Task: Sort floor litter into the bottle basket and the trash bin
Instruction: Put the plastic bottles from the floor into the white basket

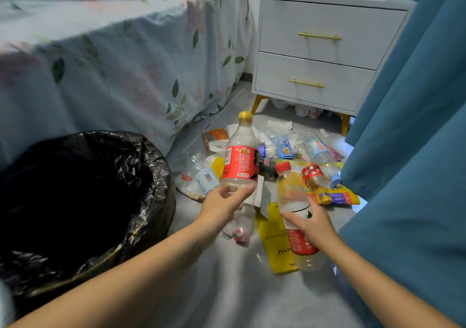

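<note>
Grey bedroom floor (227, 289) between floral-sheeted bed (113, 62), white two-drawer nightstand (317, 52) and teal curtain (416, 100), black-bagged trash bin (141, 176) at left, left hand (224, 206) grasping clear red-labelled plastic bottle (240, 156) upright, yellow cap up, above the litter pile, right hand (312, 224) gripping an orange-drink bottle (292, 191), red cap pointing away.

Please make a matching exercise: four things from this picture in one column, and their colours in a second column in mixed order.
1. bottle cap of the bottle in the left hand
2. bin liner
3. curtain
4. drawer handles

a. black
b. gold
c. yellow
d. blue-green

Pairs: 1-c, 2-a, 3-d, 4-b
</note>
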{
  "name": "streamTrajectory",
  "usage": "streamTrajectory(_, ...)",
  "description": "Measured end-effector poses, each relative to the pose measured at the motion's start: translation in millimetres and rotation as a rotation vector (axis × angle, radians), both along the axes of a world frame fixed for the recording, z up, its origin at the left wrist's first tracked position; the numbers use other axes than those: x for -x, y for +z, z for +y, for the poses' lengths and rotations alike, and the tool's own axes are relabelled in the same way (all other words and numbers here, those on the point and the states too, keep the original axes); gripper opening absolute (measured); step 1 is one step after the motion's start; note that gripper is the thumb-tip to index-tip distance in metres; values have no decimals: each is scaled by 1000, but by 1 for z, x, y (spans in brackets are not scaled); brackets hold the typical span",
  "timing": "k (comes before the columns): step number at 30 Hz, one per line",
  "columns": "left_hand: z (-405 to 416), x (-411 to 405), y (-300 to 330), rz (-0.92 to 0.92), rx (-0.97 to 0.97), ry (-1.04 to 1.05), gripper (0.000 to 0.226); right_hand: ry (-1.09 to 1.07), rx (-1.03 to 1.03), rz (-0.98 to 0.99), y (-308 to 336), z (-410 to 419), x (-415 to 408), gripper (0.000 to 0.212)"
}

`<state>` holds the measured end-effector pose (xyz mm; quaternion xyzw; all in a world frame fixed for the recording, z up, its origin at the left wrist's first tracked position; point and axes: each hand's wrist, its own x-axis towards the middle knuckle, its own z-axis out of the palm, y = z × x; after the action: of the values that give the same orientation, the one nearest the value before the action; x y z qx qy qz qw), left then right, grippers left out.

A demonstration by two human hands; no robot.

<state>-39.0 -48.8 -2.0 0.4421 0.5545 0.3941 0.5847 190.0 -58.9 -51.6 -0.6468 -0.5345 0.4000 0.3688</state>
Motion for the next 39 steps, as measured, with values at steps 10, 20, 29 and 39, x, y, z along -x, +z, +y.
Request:
streamTrajectory(10,-46,52,110,-36,-201,-59,44,140,127,635,101,-25,93,39)
streamTrajectory(20,-151,208,150,100,-304,238,35,577,68,630,186,-40,200,45)
streamTrajectory(29,-263,293,137,305,-318,712,54,670,65,683,195,-88,335,65)
streamTrajectory(39,-307,302,96,340,36,730,64,797,191,688,186,-123,393,52)
